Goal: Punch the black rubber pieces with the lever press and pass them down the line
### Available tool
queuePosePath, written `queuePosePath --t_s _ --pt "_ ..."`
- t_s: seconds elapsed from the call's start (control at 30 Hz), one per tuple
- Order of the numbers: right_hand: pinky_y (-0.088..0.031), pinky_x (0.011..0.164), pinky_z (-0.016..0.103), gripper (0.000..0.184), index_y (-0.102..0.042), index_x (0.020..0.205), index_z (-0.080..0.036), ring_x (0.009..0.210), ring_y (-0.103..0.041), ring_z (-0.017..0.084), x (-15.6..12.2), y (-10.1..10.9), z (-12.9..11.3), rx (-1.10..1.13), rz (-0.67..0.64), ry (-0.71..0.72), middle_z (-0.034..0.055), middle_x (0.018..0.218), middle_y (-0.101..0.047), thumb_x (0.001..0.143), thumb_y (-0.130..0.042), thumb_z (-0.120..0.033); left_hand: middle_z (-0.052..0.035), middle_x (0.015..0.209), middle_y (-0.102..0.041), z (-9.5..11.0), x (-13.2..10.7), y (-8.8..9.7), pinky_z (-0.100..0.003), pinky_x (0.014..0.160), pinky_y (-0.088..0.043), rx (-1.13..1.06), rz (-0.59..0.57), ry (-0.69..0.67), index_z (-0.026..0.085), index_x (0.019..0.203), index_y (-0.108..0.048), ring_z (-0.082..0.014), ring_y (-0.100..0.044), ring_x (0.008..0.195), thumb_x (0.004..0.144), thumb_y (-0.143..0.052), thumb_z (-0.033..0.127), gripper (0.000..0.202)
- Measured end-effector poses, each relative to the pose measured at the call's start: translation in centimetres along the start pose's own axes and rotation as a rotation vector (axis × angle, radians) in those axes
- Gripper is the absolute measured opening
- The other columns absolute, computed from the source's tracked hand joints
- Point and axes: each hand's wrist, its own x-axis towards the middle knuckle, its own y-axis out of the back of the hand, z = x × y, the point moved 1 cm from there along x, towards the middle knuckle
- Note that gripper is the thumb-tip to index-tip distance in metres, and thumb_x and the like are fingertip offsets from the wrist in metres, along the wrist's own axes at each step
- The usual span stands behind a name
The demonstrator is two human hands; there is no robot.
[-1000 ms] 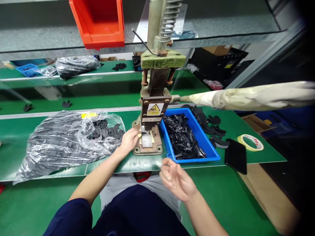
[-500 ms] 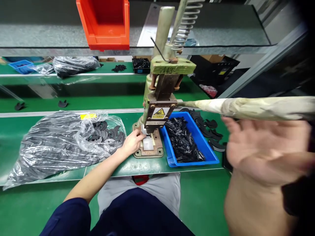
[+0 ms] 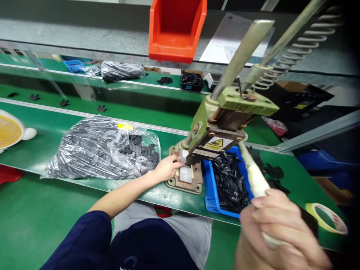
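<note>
My right hand [image 3: 278, 228] is wrapped round the cream-coloured lever [image 3: 254, 174] of a green hand press [image 3: 202, 118]. My left hand [image 3: 168, 168] reaches onto the press base [image 3: 184, 185], its fingers pinched together under the ram at the edge of the pale fixture plate [image 3: 185, 174]. What those fingers hold is too small to make out. Right of the base stands a blue bin [image 3: 210, 189] full of small black parts [image 3: 229, 183]. To the left lies a clear plastic bag [image 3: 92, 150] of dark curved pieces.
Loose black parts [image 3: 274, 171] lie behind the bin, and a roll of tape [image 3: 326, 219] sits at the right. An orange bin [image 3: 177, 48] is on the shelf above. Several black pieces [image 3: 64, 102] are spaced along the green strip behind. A white and yellow fan-like object [image 3: 12, 131] is at far left.
My right hand has gone from open beneath the lever to gripping it, and the lever has swung down towards me. My left hand stays at the fixture. The view has shifted and tilted.
</note>
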Motion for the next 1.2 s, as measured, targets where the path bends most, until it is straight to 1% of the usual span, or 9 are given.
queuePosePath --t_s 0.1,0.2,0.37,0.5,0.7,0.83,0.97,1.1,1.2 --pt "-0.045 0.065 0.064 0.029 -0.054 0.044 -0.033 0.051 -0.054 0.027 -0.9 -2.2 0.2 -0.005 0.114 0.527 0.0029 0.044 -0.05 0.071 -0.06 -0.041 -0.0102 0.116 -0.063 0.1 -0.7 1.6 -0.03 0.095 -0.052 -0.012 -0.015 0.021 0.018 0.122 -0.07 -0.0199 -0.061 0.108 0.089 -0.047 0.011 0.041" --pt "-0.045 0.06 0.05 0.041 -0.04 0.042 -0.024 0.047 -0.054 0.021 -0.2 -3.2 0.7 0.083 0.095 0.715 -0.0006 0.043 -0.05 0.078 -0.055 -0.038 -0.0106 0.116 -0.066 -1.6 -0.7 4.4 -0.032 0.099 -0.051 0.109 -0.037 0.227 0.017 0.118 -0.071 -0.0213 -0.062 0.11 0.09 -0.048 0.013 0.037" --pt "-0.048 0.068 0.047 0.035 -0.038 0.044 -0.02 0.054 -0.058 0.018 0.2 -3.6 0.4 0.118 0.089 0.712 -0.0022 0.051 -0.054 0.073 -0.056 -0.027 -0.016 0.108 -0.069 -7.0 1.1 8.8 -0.035 0.094 -0.051 0.366 -0.25 0.683 0.012 0.107 -0.072 -0.0276 -0.066 0.104 0.088 -0.06 0.024 0.026" --pt "-0.047 0.073 0.048 0.029 -0.041 0.046 -0.019 0.056 -0.058 0.017 -0.1 -3.8 -0.3 0.145 0.089 0.684 -0.0025 0.052 -0.055 0.071 -0.055 -0.022 -0.0165 0.113 -0.07 -9.1 2.3 9.2 -0.032 0.09 -0.051 0.373 -0.372 0.727 0.013 0.103 -0.073 -0.0286 -0.068 0.104 0.073 -0.074 0.015 0.03" --pt "-0.048 0.077 0.052 0.02 -0.047 0.048 -0.019 0.06 -0.06 0.018 -0.1 -3.5 -0.1 0.187 0.058 0.655 -0.0019 0.055 -0.058 0.066 -0.058 -0.019 -0.0076 0.084 -0.074 -9.3 3.1 8.9 -0.025 0.073 -0.051 0.307 -0.399 0.77 0.014 0.09 -0.076 -0.023 -0.071 0.08 0.057 -0.076 0.004 0.034" --pt "-0.048 0.076 0.052 0.02 -0.047 0.048 -0.019 0.061 -0.06 0.018 -0.2 -3.5 0.1 0.197 0.068 0.65 -0.002 0.056 -0.06 0.065 -0.058 -0.019 -0.0041 0.077 -0.072 -8.7 2.8 9.9 -0.023 0.07 -0.05 0.241 -0.347 0.737 0.014 0.085 -0.075 -0.0184 -0.068 0.074 0.065 -0.068 0.002 0.024" --pt "-0.048 0.076 0.051 0.024 -0.043 0.047 -0.019 0.063 -0.061 0.019 -0.3 -3.6 0.3 0.207 0.094 0.633 -0.0017 0.058 -0.061 0.064 -0.059 -0.021 -0.0053 0.09 -0.073 -7.5 1.7 10.3 -0.027 0.086 -0.051 0.176 -0.241 0.595 0.015 0.086 -0.075 -0.0201 -0.066 0.091 0.068 -0.064 0.002 0.024" --pt "-0.048 0.075 0.049 0.027 -0.041 0.046 -0.019 0.061 -0.061 0.018 -0.3 -3.5 0.5 0.206 0.108 0.648 -0.002 0.056 -0.059 0.065 -0.06 -0.022 -0.0096 0.11 -0.069 -6.8 -0.1 9.2 -0.036 0.103 -0.046 0.0 -0.044 0.372 0.016 0.078 -0.072 -0.0239 -0.062 0.112 0.065 -0.062 0.001 0.023" --pt "-0.048 0.077 0.049 0.027 -0.041 0.046 -0.019 0.062 -0.061 0.017 -0.3 -3.4 0.6 0.201 0.097 0.651 -0.0018 0.057 -0.06 0.065 -0.06 -0.022 -0.0093 0.112 -0.068 -7.3 -1.5 7.8 -0.037 0.102 -0.048 -0.177 0.084 0.445 0.016 0.076 -0.068 -0.0233 -0.062 0.114 0.065 -0.057 0.002 0.021"
